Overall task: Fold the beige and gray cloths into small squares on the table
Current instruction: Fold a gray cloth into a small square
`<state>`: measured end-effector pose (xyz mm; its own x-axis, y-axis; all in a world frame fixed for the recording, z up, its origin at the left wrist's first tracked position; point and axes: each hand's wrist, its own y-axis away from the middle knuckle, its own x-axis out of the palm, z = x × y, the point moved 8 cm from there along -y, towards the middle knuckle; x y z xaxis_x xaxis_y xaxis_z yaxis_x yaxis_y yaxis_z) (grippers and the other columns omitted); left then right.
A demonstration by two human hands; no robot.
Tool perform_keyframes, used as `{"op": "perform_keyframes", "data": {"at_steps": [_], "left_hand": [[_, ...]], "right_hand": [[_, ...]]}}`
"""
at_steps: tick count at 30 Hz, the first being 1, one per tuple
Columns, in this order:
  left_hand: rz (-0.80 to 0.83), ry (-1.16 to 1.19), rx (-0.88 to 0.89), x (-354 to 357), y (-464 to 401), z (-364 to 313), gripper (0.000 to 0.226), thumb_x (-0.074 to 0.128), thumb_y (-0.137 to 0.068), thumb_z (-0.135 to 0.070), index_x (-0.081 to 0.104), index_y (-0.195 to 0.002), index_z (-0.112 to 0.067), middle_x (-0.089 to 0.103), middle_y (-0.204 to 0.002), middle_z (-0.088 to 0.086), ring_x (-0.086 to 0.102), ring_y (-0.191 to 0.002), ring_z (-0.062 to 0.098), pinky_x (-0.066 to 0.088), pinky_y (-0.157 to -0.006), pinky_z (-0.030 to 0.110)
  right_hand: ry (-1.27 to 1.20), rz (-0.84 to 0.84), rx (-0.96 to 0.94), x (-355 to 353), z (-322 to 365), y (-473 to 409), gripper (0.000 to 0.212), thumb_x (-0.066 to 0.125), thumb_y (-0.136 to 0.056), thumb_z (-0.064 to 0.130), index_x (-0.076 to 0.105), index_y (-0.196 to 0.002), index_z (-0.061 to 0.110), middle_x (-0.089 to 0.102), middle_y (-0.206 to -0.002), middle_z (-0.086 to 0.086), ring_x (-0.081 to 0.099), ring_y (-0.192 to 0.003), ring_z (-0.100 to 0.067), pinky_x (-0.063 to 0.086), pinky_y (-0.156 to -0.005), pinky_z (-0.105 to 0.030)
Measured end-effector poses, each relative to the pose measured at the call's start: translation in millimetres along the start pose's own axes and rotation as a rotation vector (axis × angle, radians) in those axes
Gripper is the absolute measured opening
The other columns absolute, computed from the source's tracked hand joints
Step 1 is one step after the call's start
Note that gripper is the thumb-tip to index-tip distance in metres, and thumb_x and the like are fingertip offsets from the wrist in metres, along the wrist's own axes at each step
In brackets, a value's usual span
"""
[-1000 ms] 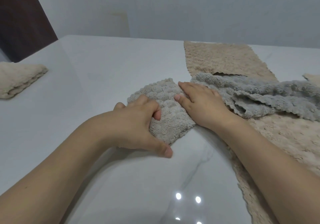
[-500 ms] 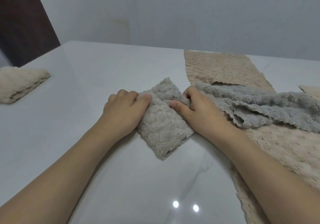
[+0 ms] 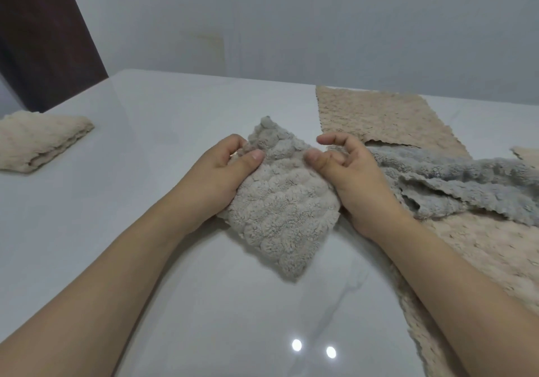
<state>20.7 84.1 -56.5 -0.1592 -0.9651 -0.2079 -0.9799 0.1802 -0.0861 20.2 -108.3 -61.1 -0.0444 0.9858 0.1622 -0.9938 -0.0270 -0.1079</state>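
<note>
At the centre of the white table [image 3: 122, 260], the folded gray cloth [image 3: 280, 216] lies between both hands. The left hand [image 3: 217, 176] grips its left edge, thumb on top. The right hand [image 3: 350, 178] rests against its right edge, fingers loosely curled and lifted, grasping nothing. An unfolded beige cloth [image 3: 379, 119] lies to the right.

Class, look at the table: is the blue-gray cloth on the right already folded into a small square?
No: the blue-gray cloth lies crumpled and spread across the beige cloth.

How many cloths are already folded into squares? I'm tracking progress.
2: a beige folded cloth at the table's far left, and a gray folded cloth between both hands. Unfolded cloths lie right; more may be hidden.
</note>
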Motion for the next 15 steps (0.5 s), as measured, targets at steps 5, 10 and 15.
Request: {"op": "perform_keyframes", "data": {"at_steps": [5, 10, 15], "left_hand": [[-0.183, 0.019, 0.059, -10, -4, 4, 0.032, 0.055, -0.097, -0.043, 0.049, -0.102, -0.011, 0.061, -0.084, 0.01, 0.057, -0.073, 0.021, 0.053, -0.071, 0.046], [-0.284, -0.158, 0.097, -13, -5, 2, 0.034, 0.047, -0.097, -0.054, 0.044, -0.084, -0.023, 0.052, -0.073, -0.003, 0.049, -0.066, 0.013, 0.045, -0.067, 0.042], [-0.271, -0.116, -0.032, -9, -5, -1, 0.05, 0.035, -0.102, -0.054, 0.067, -0.104, -0.016, 0.07, -0.1, -0.007, 0.065, -0.094, 0.007, 0.049, -0.088, 0.027]], "right_hand": [[-0.295, 0.049, 0.352, 18, -20, 6, 0.046, 0.049, -0.096, 0.038, 0.054, -0.131, 0.009, 0.067, -0.122, -0.013, 0.064, -0.113, -0.027, 0.05, -0.095, -0.045], [-0.278, -0.113, 0.422, 30, -31, 13, 0.034, 0.051, -0.098, 0.04, 0.066, -0.113, 0.013, 0.074, -0.104, -0.012, 0.072, -0.091, -0.028, 0.059, -0.074, -0.044], [0.025, -0.324, 0.368, 20, -31, 12, 0.049, 0.049, -0.092, 0.052, 0.048, -0.121, 0.013, 0.067, -0.097, -0.015, 0.065, -0.073, -0.029, 0.054, -0.068, -0.036]]}}
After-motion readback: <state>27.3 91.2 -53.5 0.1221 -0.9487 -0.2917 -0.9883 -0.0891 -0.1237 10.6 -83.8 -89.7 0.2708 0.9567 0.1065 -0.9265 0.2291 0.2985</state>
